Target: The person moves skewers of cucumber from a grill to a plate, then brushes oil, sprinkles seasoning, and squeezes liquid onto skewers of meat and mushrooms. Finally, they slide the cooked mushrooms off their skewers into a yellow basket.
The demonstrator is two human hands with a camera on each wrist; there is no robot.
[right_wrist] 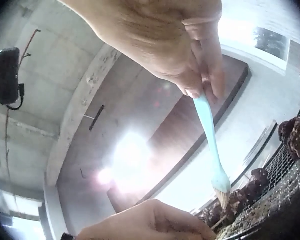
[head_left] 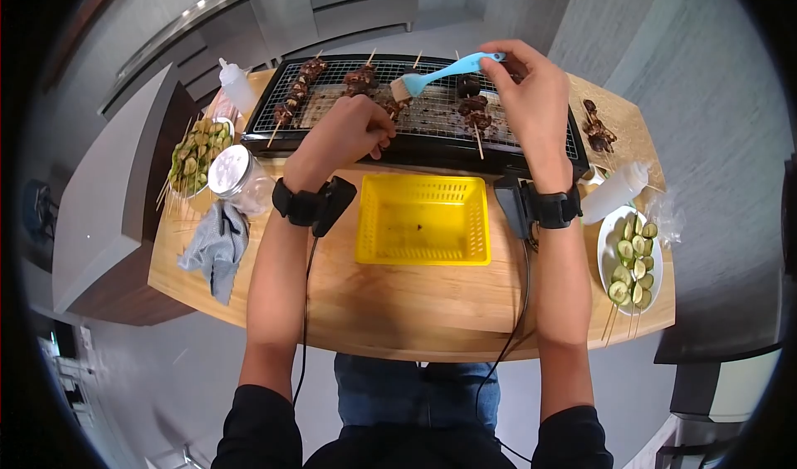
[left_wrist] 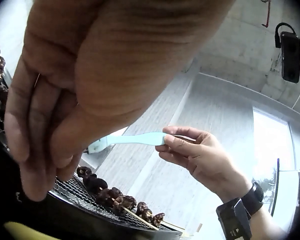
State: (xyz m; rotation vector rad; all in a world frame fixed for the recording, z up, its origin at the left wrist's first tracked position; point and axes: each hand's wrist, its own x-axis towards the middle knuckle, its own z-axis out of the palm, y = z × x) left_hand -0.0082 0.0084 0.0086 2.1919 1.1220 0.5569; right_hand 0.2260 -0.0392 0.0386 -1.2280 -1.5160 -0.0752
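My right hand (head_left: 535, 100) pinches the handle of a light blue basting brush (head_left: 452, 69) above the grill. Its pale bristles (right_wrist: 222, 197) are down at the meat on a skewer (right_wrist: 246, 189) in the right wrist view. At the grill's front edge, my left hand (head_left: 344, 133) has its fingers curled at that skewer's near end, and a short piece of stick shows beside the fingertips. Other dark meat skewers (head_left: 297, 95) lie across the wire rack of the black grill (head_left: 448, 151). The left wrist view shows the brush handle (left_wrist: 140, 139) between thumb and fingers.
A yellow basket (head_left: 423, 257) stands before the grill. To the left are a zucchini skewer plate, a lidded jar (head_left: 237, 178), a grey cloth (head_left: 217, 249) and a squeeze bottle (head_left: 237, 87). At right are another bottle (head_left: 614, 193) and a white plate (head_left: 606, 241) of zucchini skewers.
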